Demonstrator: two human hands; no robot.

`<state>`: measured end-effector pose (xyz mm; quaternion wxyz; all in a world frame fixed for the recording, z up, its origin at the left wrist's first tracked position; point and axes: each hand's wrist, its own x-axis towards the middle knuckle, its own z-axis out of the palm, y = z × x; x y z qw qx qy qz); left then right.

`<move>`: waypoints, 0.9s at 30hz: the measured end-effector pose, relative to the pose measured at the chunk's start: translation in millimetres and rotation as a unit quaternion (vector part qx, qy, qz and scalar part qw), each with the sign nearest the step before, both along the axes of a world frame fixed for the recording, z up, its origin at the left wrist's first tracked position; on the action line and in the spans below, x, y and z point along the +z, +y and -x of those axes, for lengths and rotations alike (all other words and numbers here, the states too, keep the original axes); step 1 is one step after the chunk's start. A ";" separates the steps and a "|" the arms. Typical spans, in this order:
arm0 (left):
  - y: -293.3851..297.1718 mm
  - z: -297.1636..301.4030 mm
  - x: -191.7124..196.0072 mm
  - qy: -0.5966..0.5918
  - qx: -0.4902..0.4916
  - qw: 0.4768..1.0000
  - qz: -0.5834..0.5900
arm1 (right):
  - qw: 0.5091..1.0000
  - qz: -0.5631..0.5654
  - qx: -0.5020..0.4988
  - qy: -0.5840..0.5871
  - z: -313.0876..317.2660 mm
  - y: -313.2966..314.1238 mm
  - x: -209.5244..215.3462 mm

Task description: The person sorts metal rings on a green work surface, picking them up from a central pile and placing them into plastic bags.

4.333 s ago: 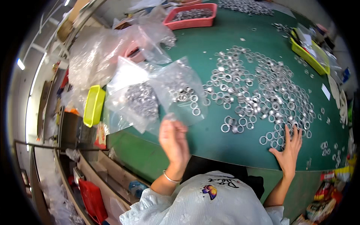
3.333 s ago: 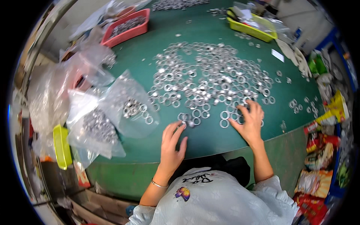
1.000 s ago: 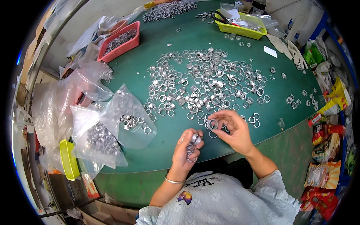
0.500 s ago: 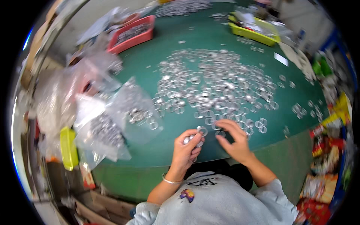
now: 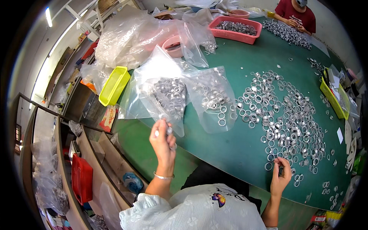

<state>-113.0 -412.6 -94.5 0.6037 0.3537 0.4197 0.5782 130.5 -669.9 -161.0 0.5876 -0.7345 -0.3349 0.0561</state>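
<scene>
My left hand [image 5: 163, 145] is closed around a few metal rings [image 5: 164, 116], one of them pinched at the fingertips. It is raised in front of a clear plastic bag [image 5: 132, 100] that contains many similar rings. My right hand [image 5: 281, 177] is at the near edge of a wide spread of loose silver rings [image 5: 293, 132] on the green table [image 5: 214, 153]. Its thumb and forefinger come together at one ring of the pile; the other fingers are curled. A second clear bag with rings [image 5: 212, 94] lies between the first bag and the pile.
A pink tray [image 5: 234, 28] of metal parts stands farther back, beside more plastic bags. Yellow-green trays are at left [image 5: 115, 86] and right [image 5: 335, 94]. Across the table a person in a dark red shirt [image 5: 297, 17] handles parts. Shelves with a red basket [image 5: 81, 179] stand at left.
The view has swung left. My left hand has moved away from my right hand, leftward to the bag, still holding rings. My right hand's thumb and fingers have drawn together at the pile.
</scene>
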 end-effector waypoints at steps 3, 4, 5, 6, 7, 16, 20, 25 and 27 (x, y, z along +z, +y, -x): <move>39.2 2.2 -10.9 0.111 0.049 0.992 -0.038 | 1.000 0.003 -0.006 -0.019 -4.7 -2.5 7.4; 48.0 1.5 -13.0 0.160 0.053 0.984 -0.051 | 0.999 0.010 -0.015 -0.030 -4.8 -4.2 11.4; 52.6 5.8 -16.3 0.241 0.062 0.964 -0.091 | 0.999 0.016 -0.020 -0.030 -2.5 -4.0 12.5; 65.5 10.9 -28.8 0.292 0.099 0.928 -0.209 | 0.999 0.021 -0.014 -0.036 -0.7 -0.4 16.7; 61.9 12.4 -26.5 0.372 0.146 0.881 -0.254 | 0.999 0.032 -0.003 -0.041 1.3 3.1 18.3; 77.1 -4.2 -11.1 0.587 0.077 0.756 -0.279 | 0.998 0.040 -0.027 -0.051 -1.7 -11.7 15.7; 97.7 5.0 -11.8 0.573 0.109 0.753 -0.307 | 0.997 0.046 -0.026 -0.056 0.0 -8.2 13.0; 73.2 -6.5 -9.3 0.466 0.119 0.819 -0.312 | 0.996 0.057 -0.027 -0.070 -2.8 -8.0 16.2; 48.8 -12.8 -9.1 0.359 0.127 0.857 -0.346 | 0.994 0.073 -0.011 -0.084 -13.1 -6.7 21.9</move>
